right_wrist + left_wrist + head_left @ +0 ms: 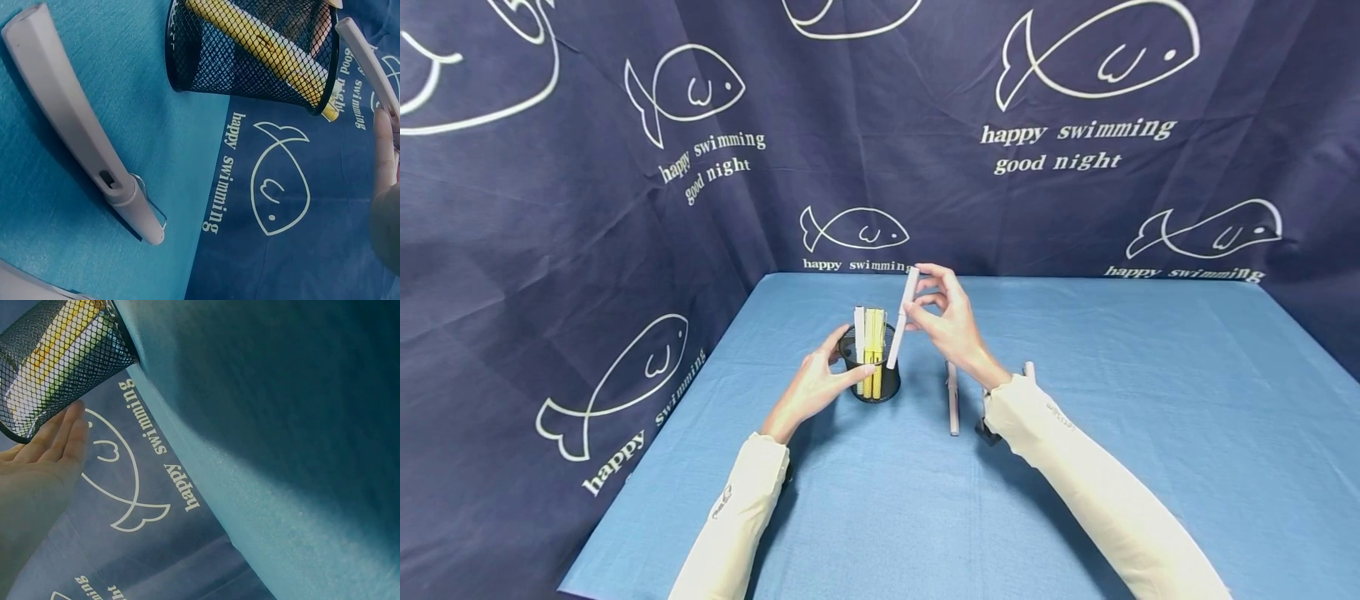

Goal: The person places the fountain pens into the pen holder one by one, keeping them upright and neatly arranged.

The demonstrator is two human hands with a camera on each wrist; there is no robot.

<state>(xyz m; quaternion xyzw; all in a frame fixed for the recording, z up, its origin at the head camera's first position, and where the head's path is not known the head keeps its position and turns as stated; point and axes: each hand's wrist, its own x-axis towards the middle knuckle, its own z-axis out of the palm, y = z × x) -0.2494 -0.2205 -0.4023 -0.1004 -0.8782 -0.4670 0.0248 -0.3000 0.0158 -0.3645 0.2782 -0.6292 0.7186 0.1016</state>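
A black mesh pen holder stands on the table with several yellow pens and a white pen upright inside. My left hand holds it from the left, thumb across the front and fingers behind the rim. To its right and above, my right hand pinches a pale pinkish pen near its upper part. That pen slants, its lower end beside the holder's rim. On the cloth below the right hand lies another pale pen, seen close up with its clip in the right wrist view.
Partly hidden behind the right sleeve is a further pale pen. A small dark object shows under the right wrist. Blue cloth covers the table, and a navy curtain with fish prints hangs at the back and left.
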